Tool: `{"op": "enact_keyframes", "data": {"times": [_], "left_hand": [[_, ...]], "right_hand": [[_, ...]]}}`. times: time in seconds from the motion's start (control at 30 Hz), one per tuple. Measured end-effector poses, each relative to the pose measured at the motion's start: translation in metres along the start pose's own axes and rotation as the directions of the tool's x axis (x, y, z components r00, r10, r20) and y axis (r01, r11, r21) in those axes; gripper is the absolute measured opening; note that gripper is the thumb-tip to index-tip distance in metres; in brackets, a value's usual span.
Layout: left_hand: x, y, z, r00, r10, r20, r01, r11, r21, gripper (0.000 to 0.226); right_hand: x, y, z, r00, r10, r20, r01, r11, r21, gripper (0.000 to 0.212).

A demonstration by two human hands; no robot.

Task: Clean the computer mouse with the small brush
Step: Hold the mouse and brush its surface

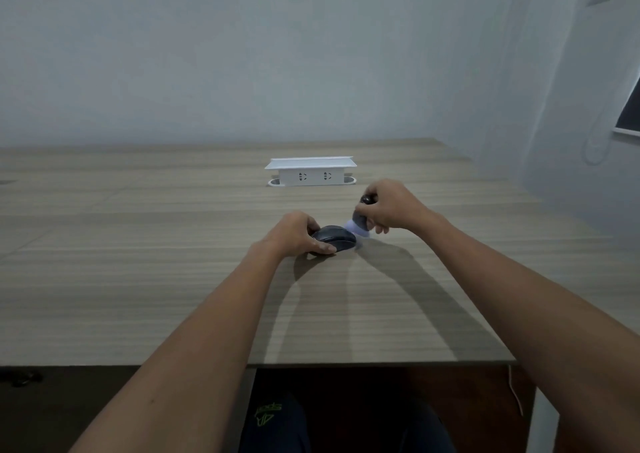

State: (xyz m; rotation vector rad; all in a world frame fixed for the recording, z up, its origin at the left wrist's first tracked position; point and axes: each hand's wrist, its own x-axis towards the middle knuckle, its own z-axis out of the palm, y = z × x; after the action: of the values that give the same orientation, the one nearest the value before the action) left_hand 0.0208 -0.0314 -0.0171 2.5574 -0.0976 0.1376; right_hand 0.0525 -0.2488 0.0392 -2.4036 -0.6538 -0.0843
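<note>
A dark computer mouse (337,238) lies on the wooden table (138,279), a little past its middle. My left hand (294,234) grips the mouse from its left side, thumb at the near edge and fingers over the far edge. My right hand (389,208) is closed around the dark handle of a small brush (360,222), held nearly upright. The brush's pale bristles point down and touch the right end of the mouse. Much of the handle is hidden inside my fist.
A white pop-up socket box (310,172) stands on the table just behind my hands. The table's near edge (346,362) runs across the lower part of the view, with my legs below it. A wall rises behind the table and another on the right.
</note>
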Motion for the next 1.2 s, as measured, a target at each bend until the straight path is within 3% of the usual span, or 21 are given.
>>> {"op": "enact_keyframes", "data": {"times": [0.13,0.3,0.43,0.57,0.67,0.83,0.97,1.07,1.2], "left_hand": [[0.001,-0.001,-0.002,1.000,0.006,-0.001,-0.006,1.000,0.016,0.045],[0.000,0.000,0.000,1.000,-0.001,-0.008,0.001,1.000,0.004,0.048],[0.001,-0.001,-0.001,1.000,0.012,-0.001,-0.012,1.000,0.013,0.048],[0.001,-0.001,-0.001,1.000,0.016,-0.002,-0.016,0.999,0.028,0.048],[0.001,0.000,-0.002,1.000,0.024,-0.004,-0.024,0.999,0.035,0.045],[0.001,-0.001,-0.002,1.000,0.031,0.000,-0.031,0.999,0.042,0.043],[0.003,-0.002,-0.002,0.999,0.032,0.015,-0.033,0.999,0.043,0.043],[0.003,-0.002,-0.001,0.999,0.033,0.029,-0.035,0.998,0.053,0.042],[0.004,-0.002,-0.003,0.999,0.036,0.032,-0.038,0.998,0.059,0.036]], "right_hand": [[-0.001,0.005,0.002,0.997,-0.006,0.072,0.007,1.000,-0.024,0.017],[-0.001,0.004,0.000,1.000,-0.020,0.022,0.020,0.999,0.037,0.015],[0.001,0.003,-0.002,0.996,0.008,0.093,-0.004,0.999,-0.045,0.018],[0.002,-0.002,-0.003,0.996,-0.027,0.082,0.026,1.000,0.014,0.015],[0.001,0.001,-0.003,0.989,0.004,0.151,0.009,0.996,-0.087,0.018],[0.001,-0.001,-0.004,0.997,-0.037,0.066,0.035,0.999,0.029,0.015],[0.002,-0.004,-0.005,0.991,-0.017,0.130,0.033,0.993,-0.116,0.018],[0.005,-0.007,-0.006,0.997,-0.063,0.055,0.065,0.997,-0.041,0.016],[0.004,-0.003,-0.001,0.990,-0.044,0.136,0.058,0.993,-0.101,0.016]]}}
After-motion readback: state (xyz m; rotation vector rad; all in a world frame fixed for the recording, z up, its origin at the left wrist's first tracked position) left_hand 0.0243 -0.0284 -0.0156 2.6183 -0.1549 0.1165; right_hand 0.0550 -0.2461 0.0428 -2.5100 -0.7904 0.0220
